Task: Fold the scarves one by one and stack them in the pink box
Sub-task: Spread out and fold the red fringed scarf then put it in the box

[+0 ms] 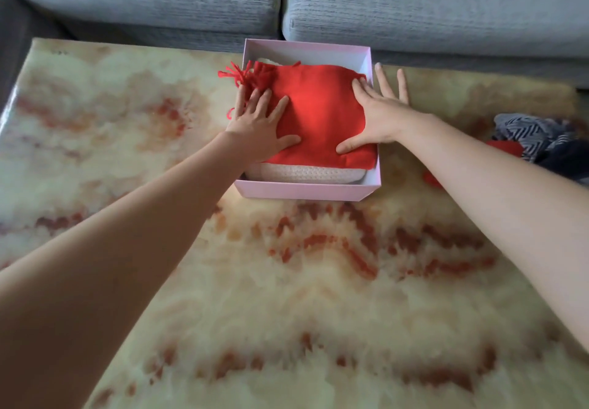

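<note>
The pink box (302, 192) was set on the marbled table (287, 297), near its far edge. A white knitted scarf (302, 174) was laid in it, and a folded red scarf (318, 112) was stacked on top, its fringe (237, 75) spilled over the left wall. The left hand (258, 125) was pressed flat on the red scarf, fingers spread straight. The right hand (381, 115) was pressed likewise, its outer fingers stretched past the right wall. Unfolded scarves (538, 139) were heaped at the table's right edge.

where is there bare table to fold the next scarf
Bare: the table on the near side of the pink box, and left of the box. Crowded: the right edge, where unfolded scarves lie heaped.
</note>
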Tool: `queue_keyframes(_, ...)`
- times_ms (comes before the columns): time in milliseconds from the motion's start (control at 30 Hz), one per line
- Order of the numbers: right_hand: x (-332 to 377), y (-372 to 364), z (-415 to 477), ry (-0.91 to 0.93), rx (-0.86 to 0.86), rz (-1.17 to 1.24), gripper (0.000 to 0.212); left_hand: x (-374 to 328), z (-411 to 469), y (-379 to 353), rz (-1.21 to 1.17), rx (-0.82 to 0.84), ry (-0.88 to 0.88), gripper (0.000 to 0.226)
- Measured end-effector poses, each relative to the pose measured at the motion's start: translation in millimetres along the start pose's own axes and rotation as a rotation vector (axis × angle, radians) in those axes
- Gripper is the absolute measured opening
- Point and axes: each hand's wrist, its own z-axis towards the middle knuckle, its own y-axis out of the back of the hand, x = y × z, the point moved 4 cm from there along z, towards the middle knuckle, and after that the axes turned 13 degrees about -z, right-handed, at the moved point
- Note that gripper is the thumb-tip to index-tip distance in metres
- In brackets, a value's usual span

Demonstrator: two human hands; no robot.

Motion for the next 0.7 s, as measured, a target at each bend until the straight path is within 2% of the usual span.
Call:
queue_keyframes(100,4,6,-6,0.046,-0.077,0.079,0.145,-10,4,16,-0.105,-0.119,-0.069,0.087)
queue_keyframes(167,9,9,-5,0.088,-0.085,0.09,0.148,-15,8,19,-0.169,-0.111,-0.079,0.089)
queue_keyframes(300,18,4,0,0.122,0.021,0.08,0.152,-10,13,7,-0.262,0.015,0.094,0.1)
queue_keyframes(367,19,2,1,0.1,0.063,0.061,0.152,-8,13,3,-0.378,-0.012,0.144,0.102)
queue_keyframes(467,18,2,0,0.079,0.088,0.072,0.152,-9,13,6,-0.667,-0.155,0.201,0.096)
queue_keyframes(567,18,0,-1,0.076,0.078,0.079,0.151,2,20,6,-0.872,-0.2,0.276,0.088)
queue_keyframes(633,19,-3,-2,0.077,0.062,0.099,0.151,9,24,5,-0.927,-0.206,0.285,0.083)
queue_keyframes(700,20,-5,-3,0.077,0.049,0.111,0.151,8,22,7,-0.824,-0.19,0.253,0.078)
